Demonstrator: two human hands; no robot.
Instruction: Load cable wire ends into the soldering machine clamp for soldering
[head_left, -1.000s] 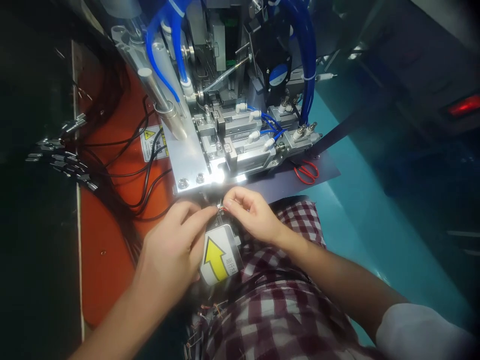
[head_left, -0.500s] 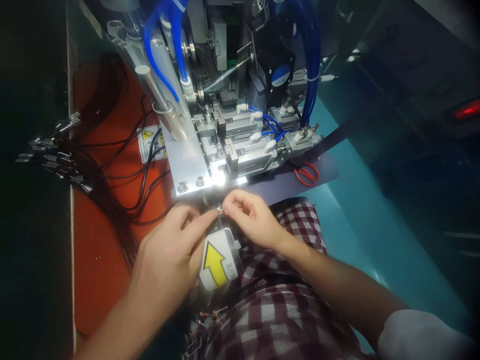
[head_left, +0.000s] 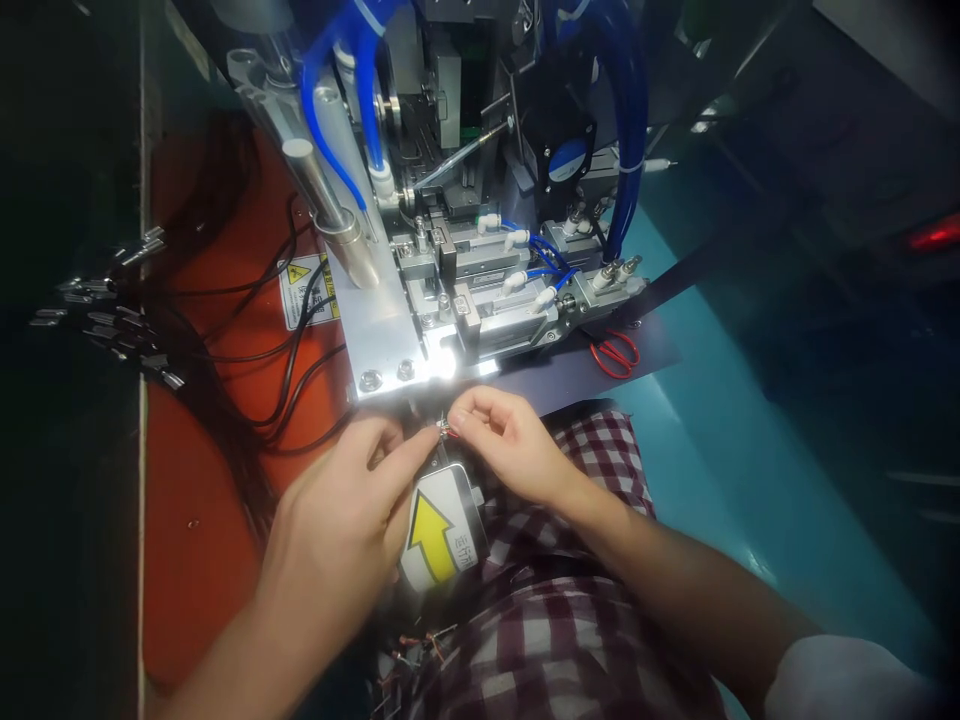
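My left hand [head_left: 337, 520] comes in from the lower left, its thumb and forefinger pinched together at the end of some thin wires [head_left: 444, 430], white and red. Facing it, my right hand [head_left: 510, 440] grips the same wires between thumb and curled fingers. The fingertips of both hands almost meet, and much of the wires is hidden by them. Just below lies a white label with a yellow arrow [head_left: 435, 530] on a small unit. Directly above the hands is the brightly lit front edge of a metal machine [head_left: 375, 340].
Black cables [head_left: 240, 420] with metallic-looking ends lie over the orange surface [head_left: 187, 590] at left. Blue air tubes [head_left: 626, 180] run above. Red-handled scissors [head_left: 616, 356] lie to the right. Cut wire scraps [head_left: 420, 650] are near the checked cloth [head_left: 555, 640].
The view has shifted slightly, so the machine and hands appear a little lower and further right. Both hands keep their pinch on the wires.
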